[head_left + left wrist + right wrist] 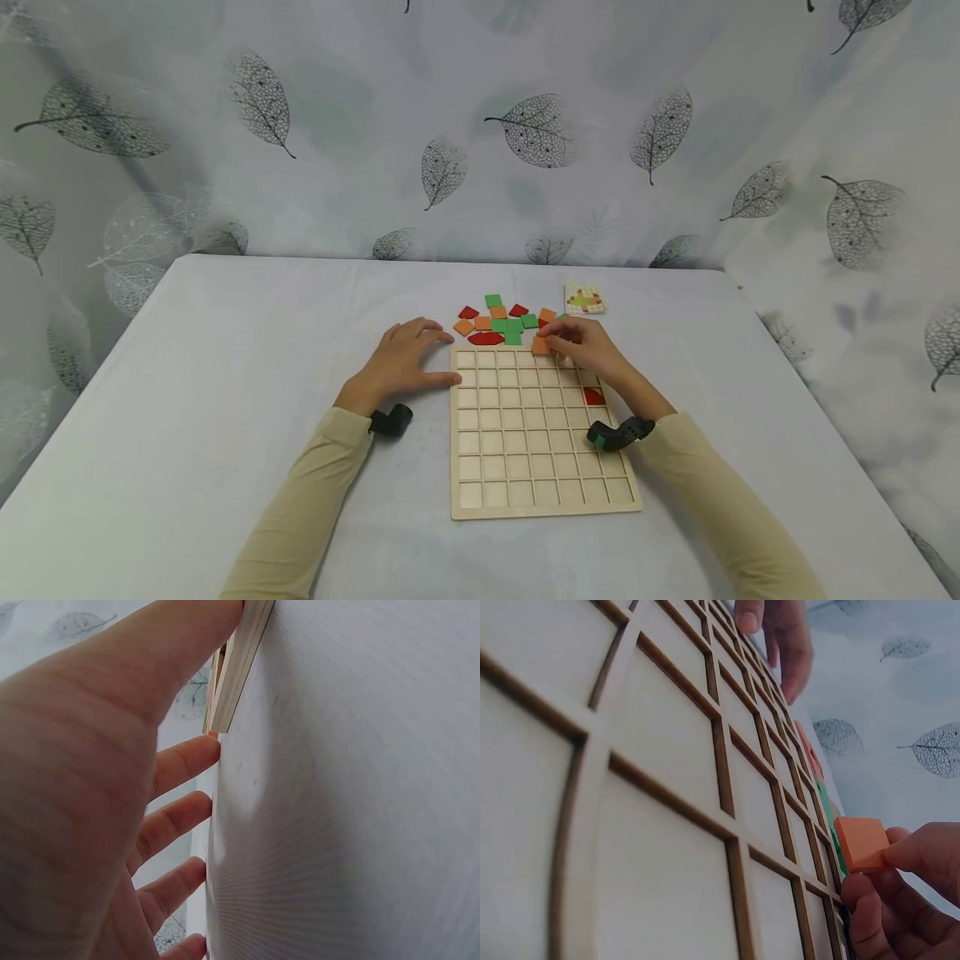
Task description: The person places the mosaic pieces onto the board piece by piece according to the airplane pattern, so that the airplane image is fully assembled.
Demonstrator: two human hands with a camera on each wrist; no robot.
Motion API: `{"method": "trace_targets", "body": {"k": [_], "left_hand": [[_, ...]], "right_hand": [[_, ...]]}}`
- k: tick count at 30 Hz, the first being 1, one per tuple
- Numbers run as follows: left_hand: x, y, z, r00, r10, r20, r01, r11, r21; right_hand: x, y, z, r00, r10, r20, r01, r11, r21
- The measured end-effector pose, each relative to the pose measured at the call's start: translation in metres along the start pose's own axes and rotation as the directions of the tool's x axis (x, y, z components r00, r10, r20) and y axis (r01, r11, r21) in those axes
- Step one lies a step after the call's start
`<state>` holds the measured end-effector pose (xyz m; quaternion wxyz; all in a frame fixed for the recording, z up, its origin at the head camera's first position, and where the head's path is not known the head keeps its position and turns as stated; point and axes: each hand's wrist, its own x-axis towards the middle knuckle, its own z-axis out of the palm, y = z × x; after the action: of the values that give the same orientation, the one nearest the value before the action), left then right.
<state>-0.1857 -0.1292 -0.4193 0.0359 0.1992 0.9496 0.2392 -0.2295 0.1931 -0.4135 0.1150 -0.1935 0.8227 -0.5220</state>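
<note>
A wooden grid board (537, 442) lies on the white table in front of me. My right hand (588, 346) pinches an orange square tile (861, 844) between thumb and fingers, over the board's far edge. A red tile (594, 397) with a curved edge sits in a cell near the board's right side, below the right forearm. At the board's left edge, my left hand (405, 358) has its fingers spread on the cloth, with its thumb (202, 634) touching the wooden rim. Most of the right hand's palm is hidden in the head view.
Just beyond the board lies a loose group of red, orange and green tiles, among them a long red tile (486, 338) and a green square (492, 300). A small pattern card (583, 297) lies behind the right hand. Leaf-print cloth hangs behind the table (187, 400).
</note>
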Motion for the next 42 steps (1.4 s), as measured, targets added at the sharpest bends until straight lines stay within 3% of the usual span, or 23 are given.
{"method": "trace_targets", "body": {"k": [5,15,26,42], "left_hand": [[-0.001,0.001,0.0,1.0,-0.003,-0.002,0.003,1.0,0.0],[-0.001,-0.001,0.001,1.0,-0.002,-0.003,0.002,1.0,0.005],[-0.002,0.001,-0.003,1.0,-0.004,0.007,0.005,1.0,-0.025],[0.001,-0.001,-0.001,1.0,0.001,0.011,0.0,1.0,-0.017]], "right_hand": [[-0.006,0.001,-0.002,1.0,-0.002,0.01,0.002,1.0,0.013],[-0.013,-0.001,-0.003,0.997,0.072,0.034,-0.072,0.997,0.002],[-0.03,-0.008,-0.006,0.997,0.031,0.071,-0.032,0.999,0.002],[-0.054,-0.006,-0.008,0.996,0.059,0.071,-0.06,0.998,0.017]]}}
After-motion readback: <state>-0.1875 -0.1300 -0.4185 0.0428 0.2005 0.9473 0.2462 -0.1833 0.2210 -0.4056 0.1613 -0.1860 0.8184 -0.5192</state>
